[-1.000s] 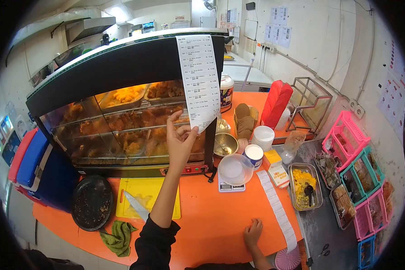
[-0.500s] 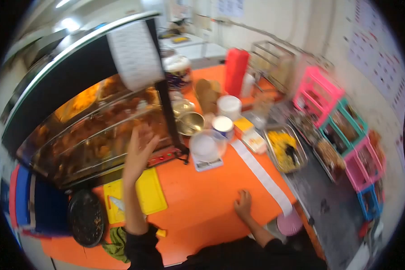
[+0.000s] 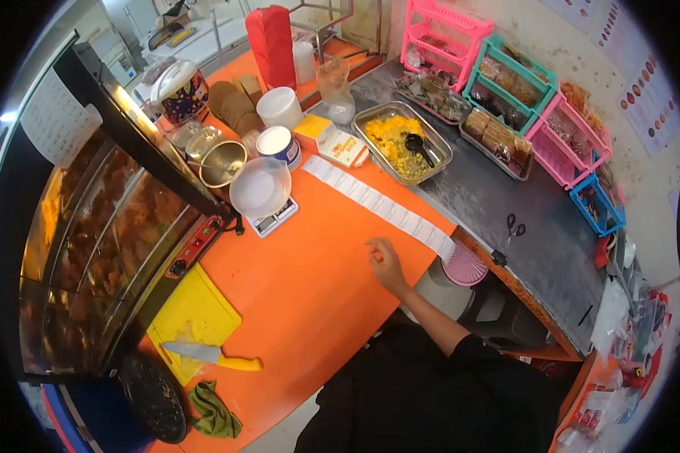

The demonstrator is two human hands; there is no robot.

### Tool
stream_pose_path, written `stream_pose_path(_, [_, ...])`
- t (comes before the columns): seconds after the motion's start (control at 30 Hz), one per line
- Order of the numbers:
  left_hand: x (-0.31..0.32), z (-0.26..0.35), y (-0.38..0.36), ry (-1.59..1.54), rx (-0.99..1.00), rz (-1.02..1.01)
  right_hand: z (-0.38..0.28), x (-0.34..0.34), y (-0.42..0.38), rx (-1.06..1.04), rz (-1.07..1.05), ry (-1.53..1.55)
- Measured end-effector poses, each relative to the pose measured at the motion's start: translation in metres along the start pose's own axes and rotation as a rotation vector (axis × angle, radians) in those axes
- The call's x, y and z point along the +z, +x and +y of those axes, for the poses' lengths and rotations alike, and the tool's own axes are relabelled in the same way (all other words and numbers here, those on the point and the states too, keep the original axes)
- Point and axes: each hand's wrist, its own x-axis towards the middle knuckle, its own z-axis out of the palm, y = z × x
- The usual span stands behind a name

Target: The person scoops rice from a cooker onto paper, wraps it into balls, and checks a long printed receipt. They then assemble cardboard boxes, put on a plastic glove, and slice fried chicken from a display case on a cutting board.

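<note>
My right hand (image 3: 386, 266) is over the orange table (image 3: 302, 302), its fingers loosely bent and apart, with nothing in them. Beyond it a long printed paper strip (image 3: 378, 204) runs diagonally along the table. My left hand is not visible. To the left, a knife with a yellow handle (image 3: 239, 363) rests partly on a yellow cutting board (image 3: 215, 306). A clear plastic bowl (image 3: 261, 189) sits on a small white scale (image 3: 277, 219).
A heated glass display case (image 3: 106, 241) holds food at the left. A metal tray of yellow food (image 3: 404, 143), scissors (image 3: 515, 228) and stacked coloured baskets (image 3: 510, 83) stand on the right. A black round pan (image 3: 155, 396) and green cloth (image 3: 214, 410) lie at lower left.
The view has swung to the right. My left hand, raised before the display case earlier, has gone out of view. My right hand remains above the orange table.
</note>
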Motion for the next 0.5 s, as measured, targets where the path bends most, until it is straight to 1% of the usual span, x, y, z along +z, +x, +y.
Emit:
stream_pose_path(0.03, [0.001,-0.002,0.003,-0.023,0.033,0.017,-0.005,-0.011,0.008,-0.015,0.030,0.012])
stream_pose_path(0.07, [0.003,-0.005,0.005,-0.039,0.065,0.037,-0.010,-0.020,0.016,-0.013,0.010,0.022])
stream_pose_path(0.1, [0.005,-0.008,0.010,-0.052,0.100,0.054,-0.014,-0.029,0.024,0.024,0.020,0.040])
stream_pose_path(0.13, [0.008,-0.012,0.014,-0.062,0.131,0.070,-0.014,-0.034,0.040,0.052,0.027,0.059])
stream_pose_path(0.17, [0.010,-0.017,0.019,-0.067,0.162,0.086,-0.005,-0.033,0.058,0.036,-0.003,0.067])
stream_pose_path(0.23, [0.015,-0.028,0.029,-0.069,0.224,0.119,0.019,-0.028,0.101,-0.130,-0.180,-0.210])
stream_pose_path(0.3, [0.017,-0.043,0.040,-0.067,0.278,0.152,0.027,-0.016,0.154,-0.244,-0.216,-0.451])
stream_pose_path(0.33, [0.017,-0.048,0.047,-0.087,0.313,0.168,0.034,-0.009,0.182,-0.261,-0.234,-0.442])
stream_pose_path(0.4, [0.010,-0.069,0.055,-0.090,0.367,0.196,0.049,0.010,0.249,-0.159,-0.405,-0.583])
stream_pose_path(0.5, [-0.010,-0.100,0.058,-0.143,0.483,0.253,0.081,0.047,0.312,-0.231,-0.400,-0.608])
